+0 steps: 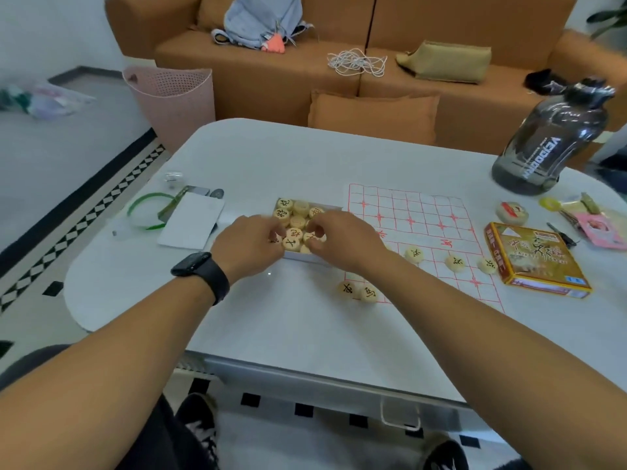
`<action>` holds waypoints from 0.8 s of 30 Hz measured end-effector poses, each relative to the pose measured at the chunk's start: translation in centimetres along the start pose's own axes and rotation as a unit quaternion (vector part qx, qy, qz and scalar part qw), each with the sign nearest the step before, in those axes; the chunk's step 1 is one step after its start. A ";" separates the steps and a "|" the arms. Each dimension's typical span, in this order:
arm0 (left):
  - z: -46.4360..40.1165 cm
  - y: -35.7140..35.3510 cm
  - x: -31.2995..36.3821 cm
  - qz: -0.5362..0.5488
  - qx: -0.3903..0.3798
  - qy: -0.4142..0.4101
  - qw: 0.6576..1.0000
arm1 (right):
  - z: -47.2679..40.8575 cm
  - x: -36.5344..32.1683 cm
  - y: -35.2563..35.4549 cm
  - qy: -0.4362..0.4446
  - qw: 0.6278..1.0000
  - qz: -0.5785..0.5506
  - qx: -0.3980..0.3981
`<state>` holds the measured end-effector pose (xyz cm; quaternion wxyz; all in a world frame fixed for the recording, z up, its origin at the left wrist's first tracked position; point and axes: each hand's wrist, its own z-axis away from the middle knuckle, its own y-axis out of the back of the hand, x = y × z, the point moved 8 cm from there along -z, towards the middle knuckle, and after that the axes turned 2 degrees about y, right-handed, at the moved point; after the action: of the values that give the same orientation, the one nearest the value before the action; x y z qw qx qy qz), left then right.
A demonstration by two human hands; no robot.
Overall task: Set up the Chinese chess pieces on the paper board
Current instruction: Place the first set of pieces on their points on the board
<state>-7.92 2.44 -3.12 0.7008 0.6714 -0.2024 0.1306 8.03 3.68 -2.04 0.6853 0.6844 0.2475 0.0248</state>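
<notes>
Head view: both hands reach into the white box (307,256) of chess pieces (294,234), left hand (249,244) and right hand (342,237) with fingers curled onto pieces; whether either is actually pinching one is unclear. Paper board (417,228) lies just right.

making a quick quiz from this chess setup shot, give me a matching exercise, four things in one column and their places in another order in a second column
Things:
1. water jug
2. pink basket
3. printed box lid
4. white box of pieces

Places:
A. on the floor between the table and the sofa
B. under both hands, left of the paper board
C. far right part of the table, beyond the board
D. flat on the table at the board's right edge

Pairs: 1-C, 2-A, 3-D, 4-B
</notes>
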 end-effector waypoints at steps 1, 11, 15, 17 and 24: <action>-0.2 -0.1 -0.3 -0.008 -0.002 -0.004 1.000 | -0.7 -0.5 -0.4 0.004 1.000 0.001 -0.006; -2.2 0.4 -2.2 -0.103 -0.019 -0.011 0.994 | -3.6 -2.6 -3.5 0.017 0.997 0.037 -0.065; -2.6 0.5 -2.2 -0.115 -0.015 0.000 0.993 | -3.6 -2.7 -3.1 0.025 0.996 0.064 -0.055; -2.8 0.3 -2.2 -0.115 -0.010 0.004 0.993 | -3.5 -2.8 -3.0 0.024 0.996 0.072 -0.046; -1.9 0.8 0.5 -0.066 0.023 -0.017 0.997 | -0.3 0.1 1.2 0.005 1.000 0.017 0.000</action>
<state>-7.62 4.37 -2.18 0.6887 0.7016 -0.1663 0.0770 8.36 4.09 -0.93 0.6835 0.6885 0.2393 0.0400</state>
